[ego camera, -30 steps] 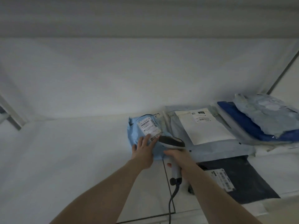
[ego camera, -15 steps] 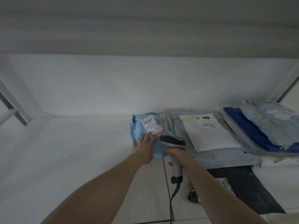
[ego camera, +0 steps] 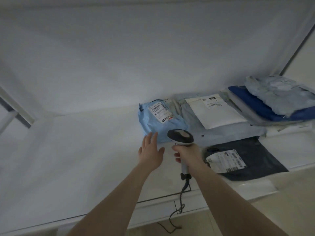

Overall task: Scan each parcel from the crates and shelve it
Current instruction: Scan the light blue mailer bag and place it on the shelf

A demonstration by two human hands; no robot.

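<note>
The left hand (ego camera: 150,155), flat with fingers spread, has just slid back off the soft light-blue plastic parcel (ego camera: 160,121) lying on the white shelf (ego camera: 76,150), while the right hand (ego camera: 188,155) grips the grey handheld scanner (ego camera: 180,136) just in front of the parcel, so this one looks shelved.

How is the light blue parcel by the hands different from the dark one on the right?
The light blue parcel is puffy and crumpled; the dark parcel lies flat. The light blue parcel sits further back on the shelf, the dark parcel near the front edge. Both carry a white barcode label facing up.
</note>
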